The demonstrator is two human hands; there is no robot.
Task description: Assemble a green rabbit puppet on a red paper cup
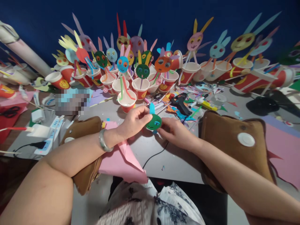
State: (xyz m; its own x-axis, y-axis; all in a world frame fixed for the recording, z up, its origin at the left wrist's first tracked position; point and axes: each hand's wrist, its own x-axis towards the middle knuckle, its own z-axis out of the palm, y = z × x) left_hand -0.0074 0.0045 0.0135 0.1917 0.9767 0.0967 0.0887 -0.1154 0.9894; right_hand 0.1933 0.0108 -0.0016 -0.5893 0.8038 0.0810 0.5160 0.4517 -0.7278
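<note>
A round green paper face (154, 124) with a drawn eye and mouth is held up above the middle of the table. One light-blue paper ear (152, 108) stands at its top, and a bit of blue shows under its lower edge. My left hand (137, 121) pinches the face from the left between thumb and fingers, covering part of it. At the right edge of the face, my right hand (177, 130) has its fingers and thumb closed on the rim. Just behind my hands is a paper cup (127, 100) with green and red strips.
Paper cups bearing rabbit faces line the back, one with an orange face (164, 64). A black glue gun (181, 104) lies among paper scraps. Brown cushioned pads (231, 150) flank my arms. Pink paper (122, 165), a power strip (49, 137) and a mouse (262, 106) lie around.
</note>
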